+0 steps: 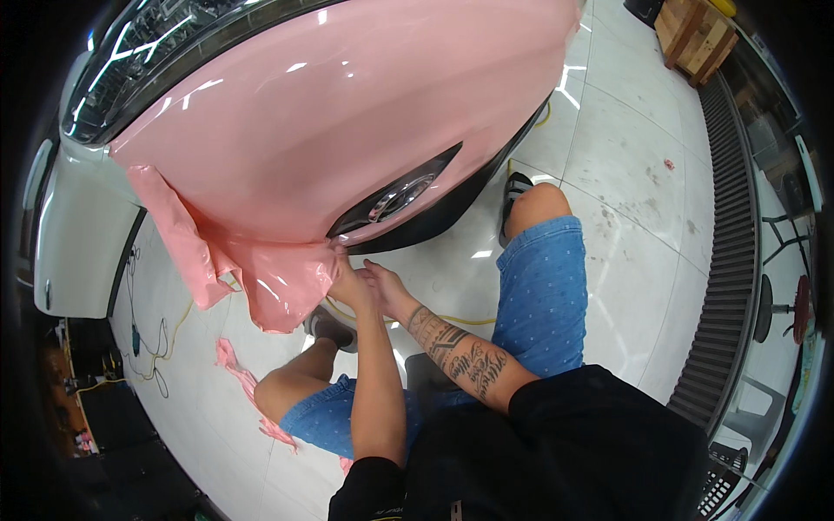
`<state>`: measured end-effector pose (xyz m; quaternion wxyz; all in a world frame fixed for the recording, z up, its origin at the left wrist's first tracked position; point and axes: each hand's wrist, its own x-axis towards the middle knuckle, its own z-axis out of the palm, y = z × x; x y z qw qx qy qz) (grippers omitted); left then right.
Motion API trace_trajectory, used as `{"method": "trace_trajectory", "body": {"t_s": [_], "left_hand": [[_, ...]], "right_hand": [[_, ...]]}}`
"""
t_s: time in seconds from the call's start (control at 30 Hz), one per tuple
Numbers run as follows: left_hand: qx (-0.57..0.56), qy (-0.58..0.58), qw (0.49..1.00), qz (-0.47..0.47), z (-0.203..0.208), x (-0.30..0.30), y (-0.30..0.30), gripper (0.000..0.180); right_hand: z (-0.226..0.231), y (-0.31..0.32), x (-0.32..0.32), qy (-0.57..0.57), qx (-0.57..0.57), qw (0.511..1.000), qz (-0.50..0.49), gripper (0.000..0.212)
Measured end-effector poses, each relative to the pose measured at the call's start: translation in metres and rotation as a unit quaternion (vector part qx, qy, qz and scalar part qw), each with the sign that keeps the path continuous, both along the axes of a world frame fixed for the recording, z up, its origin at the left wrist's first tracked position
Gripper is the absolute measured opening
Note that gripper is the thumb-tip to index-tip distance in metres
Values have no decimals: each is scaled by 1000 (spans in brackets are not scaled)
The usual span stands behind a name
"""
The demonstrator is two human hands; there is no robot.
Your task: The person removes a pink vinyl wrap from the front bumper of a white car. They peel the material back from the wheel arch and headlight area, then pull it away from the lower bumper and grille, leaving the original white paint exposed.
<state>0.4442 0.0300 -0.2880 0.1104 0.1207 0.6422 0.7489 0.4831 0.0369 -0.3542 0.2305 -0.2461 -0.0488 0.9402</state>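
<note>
Glossy pink vinyl film (287,278) hangs loose in folds from the lower corner of a car bumper (365,104) covered in the same pink. My left hand (349,285) is closed at the film's edge, just below the dark-framed fog light (401,193). Its fingertips are partly hidden against the bumper's lower edge. Right beside it, my right hand (387,288) has its fingers curled close to my left wrist; whether they hold anything is hidden.
A headlight (174,52) and a white car panel (82,234) are at the left. Pink film scraps (239,369) lie on the tiled floor (625,217) by my left leg. A yellow cord (452,320) runs beneath the bumper. A wooden crate (695,39) stands far right.
</note>
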Motion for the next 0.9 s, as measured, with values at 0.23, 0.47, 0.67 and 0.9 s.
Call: {"method": "trace_trajectory", "body": {"t_s": [0.23, 0.47, 0.67, 0.9], "left_hand": [[110, -54, 990, -69, -12, -2, 4, 32], [92, -76, 989, -83, 1, -10, -17, 30], [160, -97, 975, -120, 16, 14, -10, 18], [-188, 94, 970, -123, 19, -12, -42, 35]], "right_hand": [[13, 40, -9, 34, -20, 999, -31, 35], [35, 50, -11, 67, -77, 994, 30, 29], [-8, 74, -27, 205, -132, 969, 34, 22], [5, 60, -57, 133, -220, 966, 23, 16]]}}
